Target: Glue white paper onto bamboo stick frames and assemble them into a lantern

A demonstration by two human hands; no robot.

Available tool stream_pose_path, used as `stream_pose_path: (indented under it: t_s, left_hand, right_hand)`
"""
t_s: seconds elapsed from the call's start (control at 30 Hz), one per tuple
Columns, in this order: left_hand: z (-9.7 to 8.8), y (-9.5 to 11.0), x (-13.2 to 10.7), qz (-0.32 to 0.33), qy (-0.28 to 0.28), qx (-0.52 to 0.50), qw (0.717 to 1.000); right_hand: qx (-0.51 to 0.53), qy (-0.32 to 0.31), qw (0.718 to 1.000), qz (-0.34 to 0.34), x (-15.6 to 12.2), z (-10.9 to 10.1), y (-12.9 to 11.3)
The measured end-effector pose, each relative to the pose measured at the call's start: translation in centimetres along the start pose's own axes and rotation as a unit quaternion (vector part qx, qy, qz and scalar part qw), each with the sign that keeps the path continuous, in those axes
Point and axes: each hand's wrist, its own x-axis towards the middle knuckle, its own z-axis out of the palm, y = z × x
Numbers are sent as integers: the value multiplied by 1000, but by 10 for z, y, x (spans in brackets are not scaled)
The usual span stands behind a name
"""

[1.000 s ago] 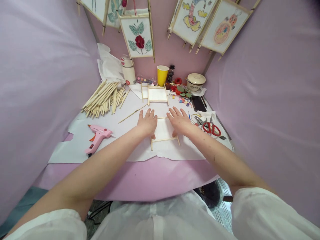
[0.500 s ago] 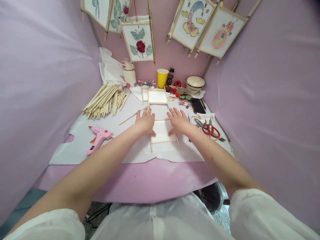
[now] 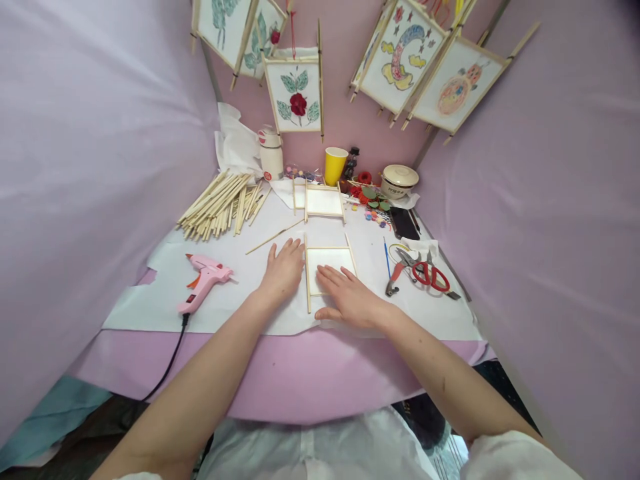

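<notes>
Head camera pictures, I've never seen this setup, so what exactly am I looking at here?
These come from a camera worn on a person's head, looking down at their two bare arms. The left hand lies flat beside a frame of wooden sticks around a white panel; the right hand rests over that panel's lower part. Neither hand grips anything. Nearby lie a pink glue gun, a pile of wooden sticks and red-handled scissors.

Smooth wooden sticks (image 3: 307, 280) edge matt white paper (image 3: 330, 261).
</notes>
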Motion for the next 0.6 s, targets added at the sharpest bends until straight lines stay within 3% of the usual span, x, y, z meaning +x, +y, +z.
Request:
stream_pose_path:
  t_s: [0.1, 0.2, 0.6]
  left_hand:
    - [6, -3, 0, 18, -4, -5, 1000]
    - [12, -5, -2, 34, -12, -7, 999]
    - [18, -6, -6, 49, -13, -12, 999]
  right_hand:
    - [-10, 20, 1000, 6, 18, -2, 2]
    - [-14, -2, 1000, 17, 31, 4, 1]
    - [-22, 14, 1000, 12, 49, -3, 9]
